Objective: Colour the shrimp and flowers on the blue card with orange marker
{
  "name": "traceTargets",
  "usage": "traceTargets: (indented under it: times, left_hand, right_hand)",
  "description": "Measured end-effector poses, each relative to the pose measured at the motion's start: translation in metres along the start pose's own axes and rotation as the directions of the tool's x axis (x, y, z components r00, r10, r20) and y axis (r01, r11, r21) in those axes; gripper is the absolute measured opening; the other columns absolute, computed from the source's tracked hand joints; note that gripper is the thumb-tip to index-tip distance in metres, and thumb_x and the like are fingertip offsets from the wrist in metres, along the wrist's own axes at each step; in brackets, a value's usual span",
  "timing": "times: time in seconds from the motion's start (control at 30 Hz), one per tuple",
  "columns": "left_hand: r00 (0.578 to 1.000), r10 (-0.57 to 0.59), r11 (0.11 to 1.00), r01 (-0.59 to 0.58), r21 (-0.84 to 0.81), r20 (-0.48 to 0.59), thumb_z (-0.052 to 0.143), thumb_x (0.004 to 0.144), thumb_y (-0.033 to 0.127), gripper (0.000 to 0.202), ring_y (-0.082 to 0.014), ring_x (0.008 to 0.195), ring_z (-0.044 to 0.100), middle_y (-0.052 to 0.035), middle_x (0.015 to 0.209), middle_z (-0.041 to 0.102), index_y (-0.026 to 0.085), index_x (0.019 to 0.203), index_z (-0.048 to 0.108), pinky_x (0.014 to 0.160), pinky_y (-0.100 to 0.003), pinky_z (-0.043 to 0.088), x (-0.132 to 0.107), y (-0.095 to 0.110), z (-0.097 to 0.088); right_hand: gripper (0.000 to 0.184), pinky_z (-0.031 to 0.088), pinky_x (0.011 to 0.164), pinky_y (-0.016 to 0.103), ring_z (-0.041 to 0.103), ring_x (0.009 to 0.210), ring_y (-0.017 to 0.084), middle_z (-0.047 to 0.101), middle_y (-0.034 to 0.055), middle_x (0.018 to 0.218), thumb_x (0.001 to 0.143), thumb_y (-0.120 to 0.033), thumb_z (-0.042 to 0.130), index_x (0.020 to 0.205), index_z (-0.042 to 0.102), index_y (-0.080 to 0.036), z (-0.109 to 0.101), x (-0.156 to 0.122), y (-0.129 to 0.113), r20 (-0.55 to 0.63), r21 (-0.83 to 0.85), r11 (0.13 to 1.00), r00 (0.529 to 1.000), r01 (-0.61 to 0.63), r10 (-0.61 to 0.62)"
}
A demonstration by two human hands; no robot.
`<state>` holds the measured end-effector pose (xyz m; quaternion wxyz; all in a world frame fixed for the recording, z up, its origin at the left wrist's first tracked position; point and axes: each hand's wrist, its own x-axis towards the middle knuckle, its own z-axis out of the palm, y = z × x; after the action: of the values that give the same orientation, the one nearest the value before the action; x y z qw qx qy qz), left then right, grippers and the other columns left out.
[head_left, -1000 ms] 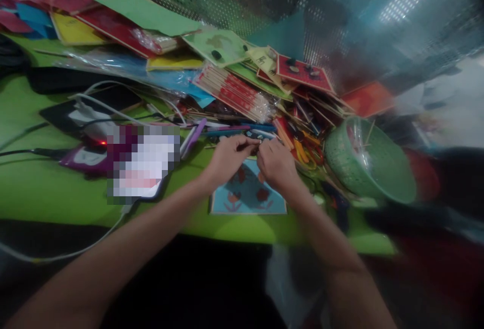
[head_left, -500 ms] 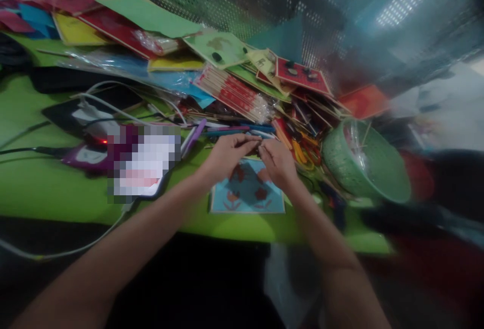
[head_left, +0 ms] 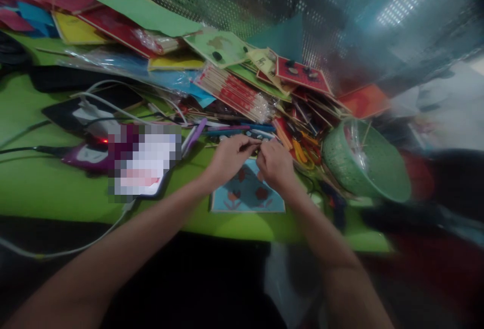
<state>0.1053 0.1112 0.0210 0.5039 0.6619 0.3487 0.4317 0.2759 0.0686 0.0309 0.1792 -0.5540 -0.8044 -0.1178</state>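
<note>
Just above a light-blue card [head_left: 247, 203] with orange-red flower shapes, my two hands meet at the fingertips. My left hand [head_left: 231, 160] is closed in a pinch, its fingers pointing right. Opposite it, my right hand [head_left: 275, 165] has its fingers curled in against the thumb. Whatever lies between the fingertips is too small and dark to make out. The card lies flat on the green table cover [head_left: 196, 218], its upper part shaded and partly covered by the hands.
A phone [head_left: 147, 162] with a blurred-out screen and a purple power strip [head_left: 85, 156] with cables are at left. Pens [head_left: 234, 129], orange-handled scissors [head_left: 300, 152] and wrapped sticks [head_left: 234, 92] lie behind the hands. A green basket [head_left: 340, 162] stands at right, with coloured boards [head_left: 302, 75] piled behind.
The fingers of my right hand have curled in more, and the left fingers have shifted slightly. The card and the things around it stay in place.
</note>
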Motion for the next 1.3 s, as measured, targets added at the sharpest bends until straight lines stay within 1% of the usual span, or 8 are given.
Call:
traceTargets:
  times: [0.23,0.37,0.47,0.6,0.77,0.93,1.07,1.3]
  left_hand:
    - [0.991,-0.094,0.961,0.116,-0.253,0.097,0.074,0.086,0.05,0.034,-0.0232,0.095,0.072,-0.0061,0.095,0.08,0.021,0.1,0.081,0.093,-0.037,0.056,0.003,-0.005,0.0]
    - [0.981,-0.152,0.896,0.189,-0.402,0.122,0.08,0.077,0.062,0.046,-0.0224,0.092,0.073,-0.0062,0.093,0.08,0.02,0.098,0.081,0.093,-0.038,0.057,0.006,-0.009,0.002]
    - [0.977,-0.183,0.871,0.214,-0.443,0.113,0.081,0.075,0.065,0.052,-0.0223,0.093,0.073,-0.0068,0.095,0.08,0.02,0.1,0.08,0.093,-0.037,0.058,0.007,-0.01,0.003]
    - [0.989,-0.136,0.943,0.145,-0.3,0.051,0.075,0.084,0.055,0.041,-0.0222,0.099,0.073,-0.0067,0.105,0.081,0.02,0.105,0.08,0.094,-0.035,0.056,0.005,-0.009,0.002]
    - [1.0,-0.021,0.995,0.022,-0.102,0.014,0.065,0.093,0.039,0.027,-0.0227,0.099,0.073,-0.0056,0.106,0.081,0.023,0.108,0.081,0.092,-0.034,0.055,0.001,-0.004,0.002]
    - [0.999,0.028,0.998,-0.026,-0.061,0.024,0.064,0.092,0.032,0.024,-0.0229,0.102,0.073,-0.0054,0.106,0.081,0.024,0.105,0.082,0.094,-0.034,0.055,0.0,-0.002,0.002]
    - [0.992,-0.066,0.962,0.091,-0.258,0.105,0.066,0.089,0.036,0.029,-0.0232,0.103,0.075,-0.0072,0.108,0.081,0.021,0.111,0.08,0.097,-0.037,0.056,0.003,-0.007,0.002]
    - [0.972,-0.193,0.864,0.233,-0.446,0.133,0.082,0.079,0.047,0.038,-0.0202,0.092,0.075,-0.0075,0.102,0.081,0.018,0.105,0.079,0.095,-0.038,0.059,0.006,-0.011,0.006]
  right_hand:
    - [0.03,0.033,0.062,0.032,0.045,0.062,0.017,0.046,-0.0011,0.061,0.093,-0.022,0.045,0.065,0.033,-0.026,-0.012,0.007,0.005,0.052,0.325,0.937,0.991,-0.132,0.122]
    - [0.029,0.037,0.062,0.03,0.048,0.062,0.016,0.049,-0.0019,0.063,0.095,-0.027,0.045,0.067,0.04,-0.025,-0.016,0.009,0.005,0.111,0.488,0.85,0.98,-0.198,0.164]
    - [0.028,0.039,0.066,0.031,0.051,0.067,0.017,0.055,-0.0005,0.069,0.099,-0.032,0.046,0.072,0.046,-0.025,-0.018,0.009,0.005,0.058,0.471,0.869,0.988,-0.155,0.145]
    - [0.026,0.04,0.072,0.034,0.054,0.076,0.02,0.062,0.0041,0.079,0.102,-0.037,0.048,0.08,0.052,-0.024,-0.017,0.006,0.006,-0.034,0.315,0.948,0.997,-0.057,0.071]
    - [0.026,0.039,0.075,0.037,0.054,0.081,0.024,0.065,0.0079,0.082,0.104,-0.024,0.041,0.081,0.053,-0.024,-0.011,0.004,0.006,-0.032,0.086,0.996,0.999,0.003,0.0]
    - [0.027,0.038,0.071,0.035,0.052,0.073,0.021,0.059,0.0045,0.072,0.098,-0.02,0.044,0.071,0.045,-0.025,-0.012,0.006,0.006,-0.07,0.178,0.984,0.997,-0.014,0.027]
    - [0.022,0.038,0.066,0.032,0.05,0.066,0.017,0.055,0.0002,0.067,0.09,-0.022,0.047,0.069,0.045,-0.025,-0.016,0.009,0.007,-0.042,0.434,0.893,0.987,-0.122,0.156]
    - [0.02,0.042,0.064,0.03,0.051,0.065,0.016,0.056,-0.0017,0.064,0.085,-0.034,0.053,0.068,0.053,-0.024,-0.019,0.011,0.006,0.164,0.743,0.579,0.929,-0.337,0.331]
